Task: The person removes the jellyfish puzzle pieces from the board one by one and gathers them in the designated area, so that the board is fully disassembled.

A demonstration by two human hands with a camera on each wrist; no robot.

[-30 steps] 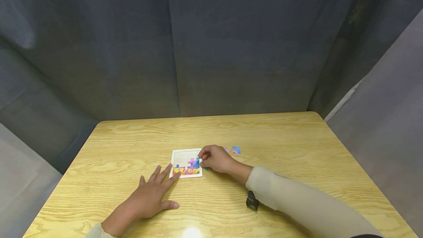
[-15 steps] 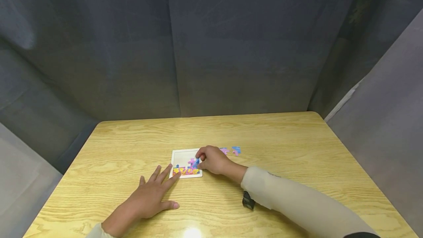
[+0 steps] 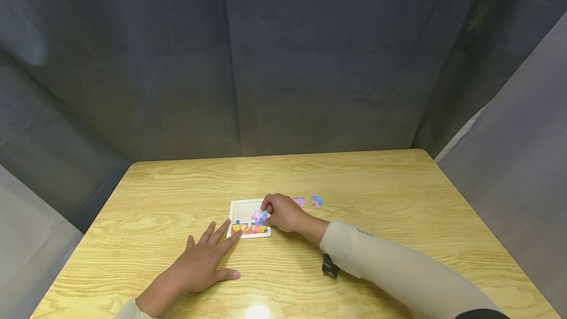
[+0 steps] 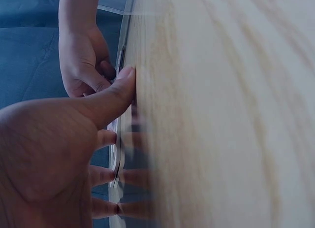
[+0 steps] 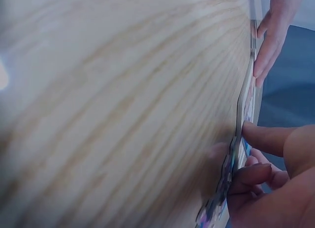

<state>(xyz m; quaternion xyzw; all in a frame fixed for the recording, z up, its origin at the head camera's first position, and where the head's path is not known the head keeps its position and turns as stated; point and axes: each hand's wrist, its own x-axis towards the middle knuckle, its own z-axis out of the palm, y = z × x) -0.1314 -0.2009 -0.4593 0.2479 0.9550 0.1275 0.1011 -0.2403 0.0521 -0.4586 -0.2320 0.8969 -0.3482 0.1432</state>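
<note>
A white square puzzle tray [image 3: 242, 209] lies on the wooden table, its lower rows filled with yellow, pink and blue jigsaw pieces [image 3: 250, 229]. My left hand [image 3: 204, 262] rests spread on the table, its fingertips on the tray's lower left corner and border. Over the tray's right side, my right hand [image 3: 287, 214] pinches a pink and blue puzzle piece [image 3: 258, 216] between thumb and bent forefinger. That piece looks paler than before, as if tilted. In the right wrist view the thumb [image 5: 268, 137] touches down at the tray's edge; the fingers partly cover the piece.
Two loose pink and blue pieces, one puzzle piece [image 3: 299, 202] near the right hand and another puzzle piece [image 3: 316, 201] farther right, lie on the table [image 3: 376, 186]. A black device [image 3: 330, 266] hangs under the right wrist. Dark curtains [image 3: 328, 63] stand behind and at the sides.
My right hand has shifted slightly left, over the tray's right border, uncovering more of the loose pieces. The pink and blue piece has changed its angle. My left hand has stayed still.
</note>
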